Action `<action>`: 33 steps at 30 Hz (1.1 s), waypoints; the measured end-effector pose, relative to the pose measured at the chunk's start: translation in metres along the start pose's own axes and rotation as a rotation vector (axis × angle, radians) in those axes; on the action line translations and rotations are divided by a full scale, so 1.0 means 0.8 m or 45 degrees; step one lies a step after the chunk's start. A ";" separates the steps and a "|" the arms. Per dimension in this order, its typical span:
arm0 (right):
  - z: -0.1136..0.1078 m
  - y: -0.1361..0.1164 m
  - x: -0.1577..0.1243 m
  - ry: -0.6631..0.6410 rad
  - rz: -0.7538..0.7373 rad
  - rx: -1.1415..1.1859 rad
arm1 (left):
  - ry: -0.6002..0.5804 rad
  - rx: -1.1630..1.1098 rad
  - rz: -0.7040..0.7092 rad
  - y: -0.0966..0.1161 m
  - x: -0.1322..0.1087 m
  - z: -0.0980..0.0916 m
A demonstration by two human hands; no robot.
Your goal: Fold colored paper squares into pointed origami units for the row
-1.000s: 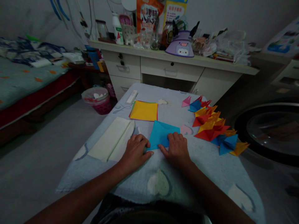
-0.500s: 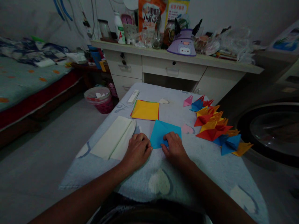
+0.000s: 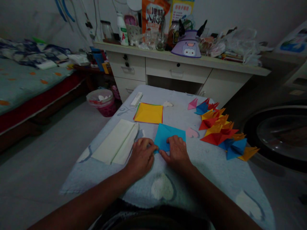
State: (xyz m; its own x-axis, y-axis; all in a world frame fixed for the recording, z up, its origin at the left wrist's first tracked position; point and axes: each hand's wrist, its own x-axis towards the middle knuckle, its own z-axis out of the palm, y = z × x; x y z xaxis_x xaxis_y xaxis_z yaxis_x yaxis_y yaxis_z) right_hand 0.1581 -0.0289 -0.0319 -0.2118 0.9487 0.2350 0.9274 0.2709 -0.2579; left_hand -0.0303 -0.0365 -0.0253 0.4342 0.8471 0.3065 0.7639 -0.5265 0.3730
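A blue sheet of origami paper lies on the cloth-covered table in front of me. At its near left corner, my left hand has its thumb and fingers closed on the paper's edge. My right hand rests on the sheet with bent fingers, its thumb at the near edge close to the left thumb. Part of the sheet is hidden under the right hand. Beyond it lies a stack of origami paper, yellow on top. Folded paper cranes in red, orange, blue and pink line the table's right side.
Left of my hands is a folded cream-coloured paper. A narrow white box and a crumpled white scrap lie farther back. A cluttered desk stands behind, a pink bin at left, a washing machine at right.
My left thumb has stretched out onto the paper's near left corner. My right thumb has moved left along the near edge, closer to it. The blue sheet stays in nearly the same place.
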 end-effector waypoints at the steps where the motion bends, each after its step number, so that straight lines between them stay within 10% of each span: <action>1: 0.000 0.000 0.000 0.000 0.001 -0.001 | 0.024 0.025 0.060 0.001 -0.002 0.000; 10: -0.001 0.003 0.001 -0.045 0.041 0.071 | 0.112 0.301 0.341 0.006 -0.009 0.002; 33: -0.006 0.012 -0.001 -0.055 0.035 0.050 | 0.132 0.440 0.398 0.007 -0.020 -0.003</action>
State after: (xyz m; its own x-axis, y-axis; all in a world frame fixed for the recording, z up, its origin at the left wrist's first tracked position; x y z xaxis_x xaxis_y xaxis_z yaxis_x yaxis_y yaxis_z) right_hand 0.1684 -0.0279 -0.0296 -0.1999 0.9618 0.1869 0.9204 0.2498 -0.3008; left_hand -0.0336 -0.0534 -0.0262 0.6321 0.6311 0.4496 0.7259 -0.6852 -0.0588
